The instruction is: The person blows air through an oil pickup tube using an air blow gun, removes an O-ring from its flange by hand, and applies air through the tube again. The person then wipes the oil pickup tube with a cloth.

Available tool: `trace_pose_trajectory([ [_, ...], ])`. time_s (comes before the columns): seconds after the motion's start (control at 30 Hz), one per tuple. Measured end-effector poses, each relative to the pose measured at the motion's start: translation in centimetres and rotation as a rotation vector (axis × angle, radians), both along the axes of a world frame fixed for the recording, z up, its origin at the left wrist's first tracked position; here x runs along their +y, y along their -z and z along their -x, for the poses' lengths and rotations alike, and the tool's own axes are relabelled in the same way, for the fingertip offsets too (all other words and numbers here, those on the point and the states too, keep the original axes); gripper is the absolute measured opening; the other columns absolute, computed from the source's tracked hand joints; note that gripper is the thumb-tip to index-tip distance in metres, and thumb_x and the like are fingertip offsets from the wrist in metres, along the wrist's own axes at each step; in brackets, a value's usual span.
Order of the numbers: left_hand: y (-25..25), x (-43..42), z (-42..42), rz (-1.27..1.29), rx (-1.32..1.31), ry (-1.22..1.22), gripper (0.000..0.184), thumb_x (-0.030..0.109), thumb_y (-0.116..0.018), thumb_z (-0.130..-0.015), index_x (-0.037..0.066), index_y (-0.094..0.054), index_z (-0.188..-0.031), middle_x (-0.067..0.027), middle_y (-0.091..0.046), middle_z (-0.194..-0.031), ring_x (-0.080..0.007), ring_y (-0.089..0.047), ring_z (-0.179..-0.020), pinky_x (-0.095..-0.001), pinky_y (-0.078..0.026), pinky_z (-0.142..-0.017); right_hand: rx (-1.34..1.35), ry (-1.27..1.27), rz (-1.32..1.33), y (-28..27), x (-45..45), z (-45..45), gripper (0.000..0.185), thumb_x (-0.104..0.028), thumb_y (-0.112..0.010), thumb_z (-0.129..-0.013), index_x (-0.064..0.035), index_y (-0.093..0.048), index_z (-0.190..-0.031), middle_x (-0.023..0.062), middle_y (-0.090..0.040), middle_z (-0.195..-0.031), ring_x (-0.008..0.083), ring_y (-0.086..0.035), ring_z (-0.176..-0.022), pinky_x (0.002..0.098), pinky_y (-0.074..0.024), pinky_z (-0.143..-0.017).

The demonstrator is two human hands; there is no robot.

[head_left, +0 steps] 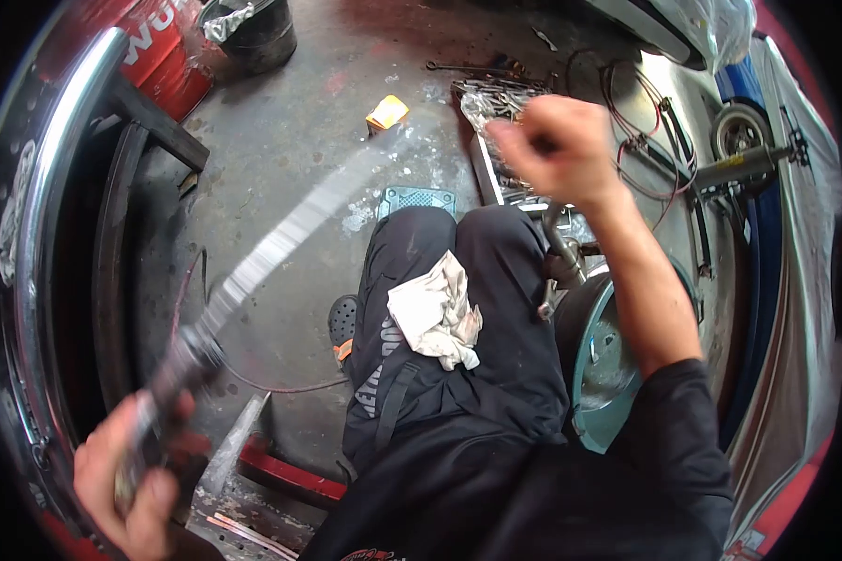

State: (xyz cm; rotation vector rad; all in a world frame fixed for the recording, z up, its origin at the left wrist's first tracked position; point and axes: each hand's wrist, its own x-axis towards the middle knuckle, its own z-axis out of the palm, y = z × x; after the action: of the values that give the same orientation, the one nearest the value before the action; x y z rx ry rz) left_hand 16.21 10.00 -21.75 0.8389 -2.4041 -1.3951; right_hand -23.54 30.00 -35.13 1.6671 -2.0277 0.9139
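Note:
At the lower left, my left hand (136,477) is wrapped round the dark end of a long metal shaft (285,238), which slants up and right and is smeared by motion. My right hand (566,145) is raised above the tool tray at the upper right, fingers curled; a dark spot shows in the curl, but I cannot make out what it is. A crumpled whitish cloth (435,313) lies on my lap, touched by neither hand.
Beside my right leg stands a green tub (585,411) with metal parts at its rim. Farther off are a tool tray (484,168), a yellow box (387,112), a black bucket (262,42) and a red drum (164,70). A metal frame (112,215) stands left.

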Motion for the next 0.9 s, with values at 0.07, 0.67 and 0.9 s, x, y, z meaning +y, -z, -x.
trace_pose_trajectory([
  [0.07, 6.2, -2.2, 0.1, -0.047, -0.017, -0.164, 0.046, 0.007, -0.062, -0.09, -0.004, -0.056, -0.134, -0.0176, -0.069, -0.115, -0.0176, -0.068, -0.095, -0.0295, -0.053, -0.083, -0.384, 0.2, 0.554, -0.7, 2.7, 1.9, 0.014, -0.012, -0.074, -0.085, -0.0022, -0.064, -0.08, 0.0065, -0.061, -0.064, 0.0144, -0.057, -0.056, 0.0298, -0.0486, -0.054],
  [0.67, 45.2, 0.8, 1.6, 0.404, -0.903, 0.12, 0.075, 0.017, -0.073, -0.084, 0.01, -0.037, -0.149, -0.0201, -0.041, -0.147, -0.0364, -0.04, -0.136, -0.0486, -0.038, -0.107, -1.404, -0.179, 2.033, 8.2, 14.5, 4.9, 0.016, -0.012, -0.045, -0.087, -0.0044, -0.055, -0.078, -0.0099, -0.043, -0.047, 0.009, -0.045, -0.042, 0.027, -0.0366, -0.049],
  [0.9, 21.5, 8.0, 12.2, 0.599, 0.245, 0.533, 0.048, 0.021, -0.071, -0.083, 0.005, -0.059, -0.126, -0.0176, -0.056, -0.131, -0.0337, -0.048, -0.128, -0.0559, -0.036, -0.106, -1.508, -0.108, 2.085, 10.1, 12.7, 4.8, 0.012, -0.013, -0.046, -0.087, -0.0074, -0.054, -0.081, -0.0077, -0.04, -0.048, 0.0116, -0.04, -0.044, 0.0284, -0.0362, -0.048],
])
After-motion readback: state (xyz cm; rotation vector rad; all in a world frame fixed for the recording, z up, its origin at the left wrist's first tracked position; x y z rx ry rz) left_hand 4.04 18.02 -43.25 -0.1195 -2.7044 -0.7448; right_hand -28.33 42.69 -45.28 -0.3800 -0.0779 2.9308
